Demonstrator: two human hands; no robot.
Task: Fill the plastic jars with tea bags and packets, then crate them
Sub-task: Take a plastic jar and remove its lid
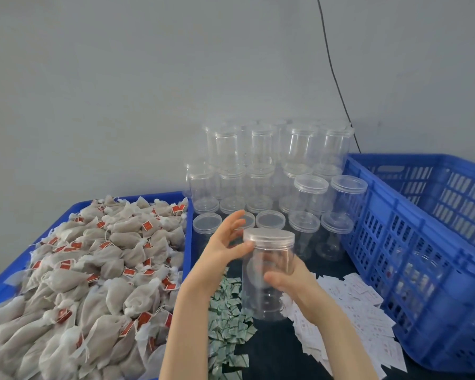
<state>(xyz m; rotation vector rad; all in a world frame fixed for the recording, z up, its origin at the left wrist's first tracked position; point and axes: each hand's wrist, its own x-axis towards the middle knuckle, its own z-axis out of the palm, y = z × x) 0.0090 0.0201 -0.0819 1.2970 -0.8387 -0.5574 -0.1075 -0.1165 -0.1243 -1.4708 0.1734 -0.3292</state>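
Observation:
A clear, empty plastic jar (266, 286) with its lid (268, 235) on is held upright above the dark table. My right hand (291, 281) grips the jar's body from the right. My left hand (228, 239) touches the lid's left edge with the thumb, its other fingers spread and straight. A blue tray (187, 242) on the left is heaped with mesh tea bags (93, 270) bearing red tags. Green packets (228, 325) and white packets (362, 319) lie on the table below the jar.
Several empty lidded jars (272, 171) are stacked in rows against the grey wall behind. A blue slatted crate (412, 242) stands at the right, with jars dimly visible through its side. A black cable (335, 78) runs down the wall.

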